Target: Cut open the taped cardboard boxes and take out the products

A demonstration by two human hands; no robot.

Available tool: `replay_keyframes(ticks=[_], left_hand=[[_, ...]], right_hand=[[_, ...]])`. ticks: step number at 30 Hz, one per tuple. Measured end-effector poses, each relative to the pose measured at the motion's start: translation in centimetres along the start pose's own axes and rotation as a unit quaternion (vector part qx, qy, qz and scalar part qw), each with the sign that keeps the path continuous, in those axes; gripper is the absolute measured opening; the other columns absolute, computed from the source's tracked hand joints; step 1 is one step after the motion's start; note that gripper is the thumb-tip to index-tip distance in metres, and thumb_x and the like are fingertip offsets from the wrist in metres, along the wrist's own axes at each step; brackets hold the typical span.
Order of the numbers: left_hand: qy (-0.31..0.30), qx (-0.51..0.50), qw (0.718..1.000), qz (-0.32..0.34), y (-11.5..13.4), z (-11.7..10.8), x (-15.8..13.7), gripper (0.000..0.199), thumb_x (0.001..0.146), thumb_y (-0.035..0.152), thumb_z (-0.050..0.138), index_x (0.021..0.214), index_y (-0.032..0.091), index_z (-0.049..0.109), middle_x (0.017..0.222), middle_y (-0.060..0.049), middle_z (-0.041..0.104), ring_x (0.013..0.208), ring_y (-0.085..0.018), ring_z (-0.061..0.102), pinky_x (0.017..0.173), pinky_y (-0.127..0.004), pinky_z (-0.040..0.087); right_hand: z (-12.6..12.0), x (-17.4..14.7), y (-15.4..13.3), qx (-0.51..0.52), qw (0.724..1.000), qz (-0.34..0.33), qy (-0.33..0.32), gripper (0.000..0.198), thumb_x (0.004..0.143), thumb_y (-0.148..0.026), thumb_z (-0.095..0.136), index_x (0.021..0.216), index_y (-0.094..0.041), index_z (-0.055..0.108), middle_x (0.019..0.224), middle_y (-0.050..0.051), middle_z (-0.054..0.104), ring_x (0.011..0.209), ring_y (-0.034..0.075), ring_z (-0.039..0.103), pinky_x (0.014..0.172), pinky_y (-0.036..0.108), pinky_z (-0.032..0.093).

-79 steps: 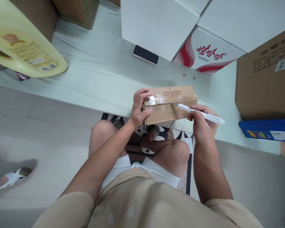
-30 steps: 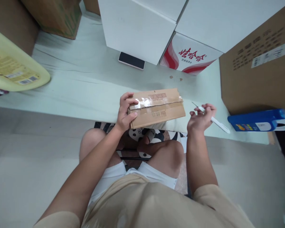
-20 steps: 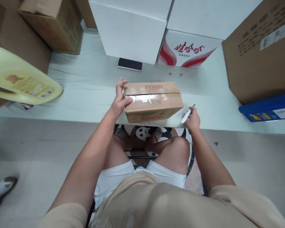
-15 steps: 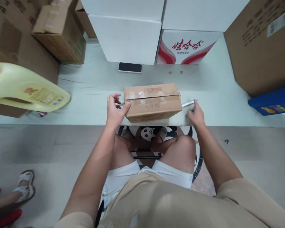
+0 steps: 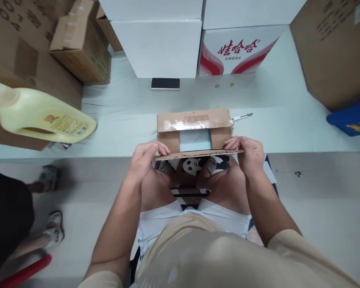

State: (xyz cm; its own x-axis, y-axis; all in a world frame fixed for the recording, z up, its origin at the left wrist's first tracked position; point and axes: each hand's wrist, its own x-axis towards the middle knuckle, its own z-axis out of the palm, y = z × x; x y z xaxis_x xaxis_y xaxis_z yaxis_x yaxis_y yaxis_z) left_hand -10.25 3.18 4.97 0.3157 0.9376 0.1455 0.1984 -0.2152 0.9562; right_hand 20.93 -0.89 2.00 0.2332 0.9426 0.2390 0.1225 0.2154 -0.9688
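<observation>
A small brown cardboard box [image 5: 195, 123] stands at the table's front edge, directly before me. Its near top flap [image 5: 198, 153] is folded out towards me, while the far flap still covers the back part, clear tape along its edge. Between two brown side flaps a pale blue surface [image 5: 195, 140] shows inside. My left hand [image 5: 144, 159] grips the near flap's left end, fingers over it. At the flap's other end, my right hand [image 5: 248, 154] closes on it the same way. A slim silver cutting knife [image 5: 243, 116] lies just right of the box, partly behind it.
A phone [image 5: 165, 83] lies in front of stacked white boxes [image 5: 159, 48]. To the left stand a yellow jug [image 5: 45, 106] and brown cartons [image 5: 78, 48]. A blue package [image 5: 352, 122] and a large carton [image 5: 327, 60] flank the right. Another person's feet [image 5: 54, 228] are at lower left.
The right hand has left the knife on the table and moved to the box. The near top flap, closed before, is now folded out towards me, with both hands on it.
</observation>
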Motion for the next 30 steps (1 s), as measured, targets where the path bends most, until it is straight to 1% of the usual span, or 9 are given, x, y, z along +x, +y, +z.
replay_keyframes(ticks=[4, 7, 11, 13, 16, 20, 24, 27, 30], left_hand=[[-0.207, 0.153, 0.966, 0.001, 2.2, -1.8, 2.7, 0.024, 0.088, 0.041, 0.064, 0.091, 0.021, 0.078, 0.111, -0.008, 0.08, 0.1, -0.025, 0.075, 0.088, -0.036, 0.061], [-0.271, 0.239, 0.932, 0.033, 3.1, -2.2, 5.1, 0.035, 0.088, 0.04, 0.064, 0.115, 0.023, 0.076, 0.14, -0.008, 0.07, 0.123, -0.028, 0.069, 0.106, -0.041, 0.057], [-0.217, 0.289, 0.929, 0.076, 3.1, -1.5, 7.8, 0.049, 0.093, 0.042, 0.059, 0.137, 0.023, 0.065, 0.156, -0.01, 0.057, 0.145, -0.03, 0.053, 0.124, -0.048, 0.042], [-0.184, 0.31, 0.928, 0.095, 2.5, -0.7, 8.8, 0.054, 0.094, 0.044, 0.059, 0.144, 0.023, 0.059, 0.167, -0.011, 0.043, 0.155, -0.033, 0.04, 0.128, -0.053, 0.035], [-0.188, 0.361, 0.908, 0.097, 1.2, 0.6, 9.8, 0.062, 0.091, 0.05, 0.064, 0.146, 0.023, 0.057, 0.174, -0.012, 0.028, 0.163, -0.04, 0.02, 0.13, -0.064, 0.023], [-0.208, 0.403, 0.889, 0.07, -0.3, 1.6, 10.2, 0.053, 0.084, 0.046, 0.074, 0.133, 0.025, 0.068, 0.175, -0.011, 0.027, 0.163, -0.047, 0.011, 0.128, -0.072, 0.014], [-0.194, 0.354, 0.912, 0.072, -0.8, 1.5, 10.3, 0.048, 0.076, 0.031, 0.075, 0.124, 0.027, 0.073, 0.172, -0.009, 0.031, 0.163, -0.047, 0.014, 0.128, -0.073, 0.013], [-0.187, 0.321, 0.924, 0.092, -0.7, 0.8, 10.3, 0.045, 0.075, 0.025, 0.068, 0.119, 0.025, 0.074, 0.171, -0.008, 0.034, 0.161, -0.042, 0.023, 0.13, -0.068, 0.019], [-0.161, 0.31, 0.932, 0.101, -0.2, -0.2, 9.8, 0.037, 0.075, 0.021, 0.063, 0.109, 0.024, 0.076, 0.17, -0.007, 0.035, 0.159, -0.039, 0.031, 0.13, -0.063, 0.028]], right_hand=[[-1.9, 0.1, -0.7, -0.07, 0.985, -0.02, -0.158, 0.018, 0.088, -0.031, 0.06, 0.076, -0.025, 0.072, 0.089, 0.006, 0.078, 0.104, 0.027, 0.073, 0.102, 0.05, 0.056], [-2.7, 0.2, -1.4, -0.134, 0.962, -0.048, -0.235, 0.022, 0.081, -0.022, 0.058, 0.097, -0.027, 0.073, 0.115, 0.006, 0.077, 0.121, 0.028, 0.067, 0.11, 0.051, 0.052], [-2.5, 0.4, -1.2, -0.175, 0.944, -0.085, -0.267, 0.028, 0.084, -0.022, 0.055, 0.107, -0.027, 0.07, 0.123, 0.007, 0.074, 0.125, 0.029, 0.063, 0.112, 0.053, 0.049], [-2.3, 0.4, -0.8, -0.189, 0.94, -0.096, -0.269, 0.027, 0.087, -0.025, 0.053, 0.108, -0.026, 0.069, 0.124, 0.008, 0.074, 0.127, 0.029, 0.062, 0.112, 0.052, 0.048], [-2.3, 0.4, -0.9, -0.21, 0.93, -0.104, -0.282, 0.031, 0.092, -0.029, 0.049, 0.116, -0.025, 0.069, 0.127, 0.009, 0.073, 0.128, 0.03, 0.061, 0.113, 0.052, 0.045], [-2.2, 1.5, -3.2, -0.277, 0.909, -0.095, -0.297, 0.042, 0.098, -0.032, 0.044, 0.132, -0.025, 0.067, 0.14, 0.01, 0.068, 0.134, 0.032, 0.059, 0.113, 0.054, 0.042], [0.1, 4.8, -5.8, -0.287, 0.884, -0.128, -0.346, 0.045, 0.101, -0.033, 0.039, 0.134, -0.026, 0.068, 0.138, 0.008, 0.07, 0.127, 0.028, 0.063, 0.108, 0.046, 0.045], [2.6, 7.6, -5.6, -0.34, 0.838, -0.154, -0.398, 0.041, 0.098, -0.028, 0.042, 0.124, -0.024, 0.074, 0.127, 0.009, 0.074, 0.121, 0.028, 0.066, 0.107, 0.046, 0.044], [3.7, 8.8, -4.6, -0.423, 0.769, -0.188, -0.442, 0.033, 0.095, -0.027, 0.046, 0.094, -0.021, 0.079, 0.104, 0.011, 0.078, 0.104, 0.027, 0.068, 0.111, 0.05, 0.04]])
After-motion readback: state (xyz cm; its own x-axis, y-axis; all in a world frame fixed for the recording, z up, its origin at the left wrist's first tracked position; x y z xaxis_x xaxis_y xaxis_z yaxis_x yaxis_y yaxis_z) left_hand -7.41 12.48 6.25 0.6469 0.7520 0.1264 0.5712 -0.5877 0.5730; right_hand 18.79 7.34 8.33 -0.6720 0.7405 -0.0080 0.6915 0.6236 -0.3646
